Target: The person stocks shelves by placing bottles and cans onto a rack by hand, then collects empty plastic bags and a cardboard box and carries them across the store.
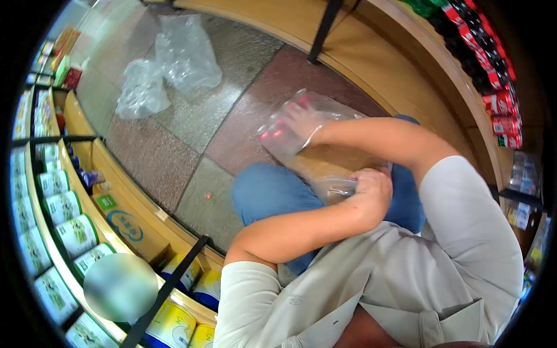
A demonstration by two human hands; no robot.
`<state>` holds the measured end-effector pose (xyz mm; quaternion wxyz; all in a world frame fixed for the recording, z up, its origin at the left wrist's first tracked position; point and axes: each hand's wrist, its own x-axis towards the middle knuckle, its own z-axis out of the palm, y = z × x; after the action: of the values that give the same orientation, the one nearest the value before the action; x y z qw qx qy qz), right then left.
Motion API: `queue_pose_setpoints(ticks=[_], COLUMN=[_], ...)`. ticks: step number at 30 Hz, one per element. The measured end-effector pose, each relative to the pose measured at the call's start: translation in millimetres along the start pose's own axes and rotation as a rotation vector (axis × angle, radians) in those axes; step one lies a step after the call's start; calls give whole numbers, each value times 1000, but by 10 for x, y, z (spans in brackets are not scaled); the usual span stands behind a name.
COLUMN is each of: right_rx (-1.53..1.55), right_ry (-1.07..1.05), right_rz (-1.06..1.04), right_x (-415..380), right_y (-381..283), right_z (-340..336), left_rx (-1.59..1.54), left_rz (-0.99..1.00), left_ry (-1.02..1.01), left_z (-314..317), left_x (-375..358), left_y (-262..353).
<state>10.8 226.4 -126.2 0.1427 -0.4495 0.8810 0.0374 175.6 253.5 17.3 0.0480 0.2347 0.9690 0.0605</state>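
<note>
A clear plastic bag [339,107] lies between the person's knees, with red and clear items [271,134] at its far end. My right hand [301,124] reaches across from the right, stretched out over the red items, seemingly under the film. Its fingers are apart, though glare blurs their tips. Closer to my body, my left hand [374,188] is closed on the bag's near edge. Brown cardboard [331,162] shows through the plastic between the two hands.
Two crumpled clear bags [185,55] [142,90] lie on the tiled floor [156,156]. Curved shelves with white-and-green cans [78,235] run along the left. A wooden shelf [371,58] with red-labelled bottles [473,43] stands at the right. A dark post [325,32] rises beyond the hands.
</note>
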Motion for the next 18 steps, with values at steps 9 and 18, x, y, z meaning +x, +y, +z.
queue_pose_setpoints(ticks=[9, 18], right_rx=[356, 103], right_ry=[-40, -26], right_rz=[-146, -103], right_x=[547, 105], right_y=[46, -76], right_z=[318, -197], left_rx=[-183, -310], left_rz=[375, 174], left_ry=[-659, -238], left_z=[-341, -4], left_x=[59, 3], left_y=[-266, -327])
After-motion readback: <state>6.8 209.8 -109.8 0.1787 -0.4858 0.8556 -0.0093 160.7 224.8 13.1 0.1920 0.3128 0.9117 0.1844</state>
